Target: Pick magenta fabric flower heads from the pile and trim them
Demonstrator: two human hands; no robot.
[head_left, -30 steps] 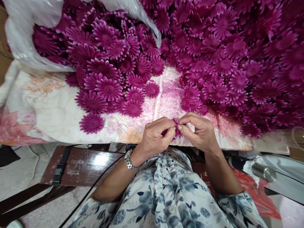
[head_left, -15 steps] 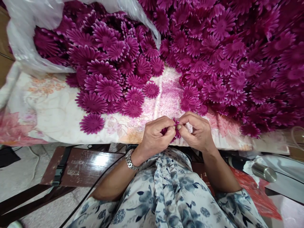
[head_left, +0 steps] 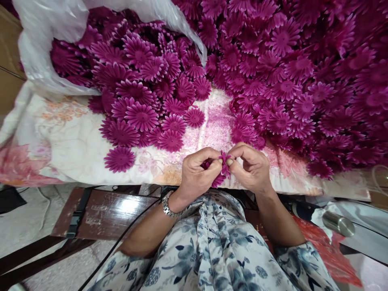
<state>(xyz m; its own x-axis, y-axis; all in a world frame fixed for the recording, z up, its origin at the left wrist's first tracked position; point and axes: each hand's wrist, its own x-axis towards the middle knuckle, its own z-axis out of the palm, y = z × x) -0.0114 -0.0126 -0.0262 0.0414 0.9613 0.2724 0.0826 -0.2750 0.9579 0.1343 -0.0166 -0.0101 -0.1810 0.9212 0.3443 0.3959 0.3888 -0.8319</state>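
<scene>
Between my two hands, close to the table's front edge, is a magenta artificial flower [head_left: 224,161]. My left hand [head_left: 200,171] pinches it from the left, thumb against index finger; more magenta petals show inside and below this hand. From the other side my right hand [head_left: 252,166] grips the same flower with thumb and index finger. The fingers hide much of it. A single flower head [head_left: 119,159] lies apart on the cloth to the left. Beyond it spreads a loose pile of flower heads [head_left: 142,117], and a larger heap [head_left: 286,87] covers the right side.
A translucent plastic bag [head_left: 57,24] lies open around the left pile. Under everything is a floral tablecloth [head_left: 75,137]. Below the table edge stand a brown wooden bench [head_left: 112,214] at left, and a metal cylinder [head_left: 338,223] with red plastic [head_left: 318,246] at right.
My hands have drawn slightly apart, and more of the flower shows between the fingertips. Petals now show below my left hand. The view has shifted a little.
</scene>
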